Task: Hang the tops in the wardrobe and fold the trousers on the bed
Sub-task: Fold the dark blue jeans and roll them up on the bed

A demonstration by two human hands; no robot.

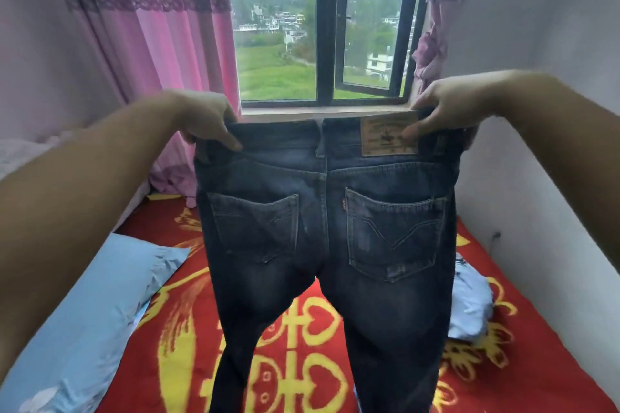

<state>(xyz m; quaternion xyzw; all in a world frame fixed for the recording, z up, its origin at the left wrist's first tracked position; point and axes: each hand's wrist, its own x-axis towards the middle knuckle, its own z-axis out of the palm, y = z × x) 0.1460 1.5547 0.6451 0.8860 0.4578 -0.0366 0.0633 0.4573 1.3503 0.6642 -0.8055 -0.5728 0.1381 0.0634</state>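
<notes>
So the dark jeans (322, 228) are held up mid-frame, back side facing the camera, hanging from the waistband over the red and yellow blanket (188, 329) on the bed. The left hand (208, 124) pinches the left corner of the waistband, thumb on the near side. The right hand (443, 107) pinches the right corner, thumb pressed on the leather patch (390, 133). The other fingers of both hands go behind the denim, so I can't tell how they lie.

To fold these well, I'd bring the two hands together so one leg lands on the other, back pockets out and seams lined up. Then lay them flat on the blanket and smooth them before folding up from the hem. Keep the waistband taut or it twists.

What I can't see: the leg bottoms are cut off at the lower edge of the frame. There's a pale blue garment (469, 305) at right, mostly behind the jeans, so no idea if it's a top or trousers. A light blue pillow (84, 312) sits lower left. No wardrobe in view.
</notes>
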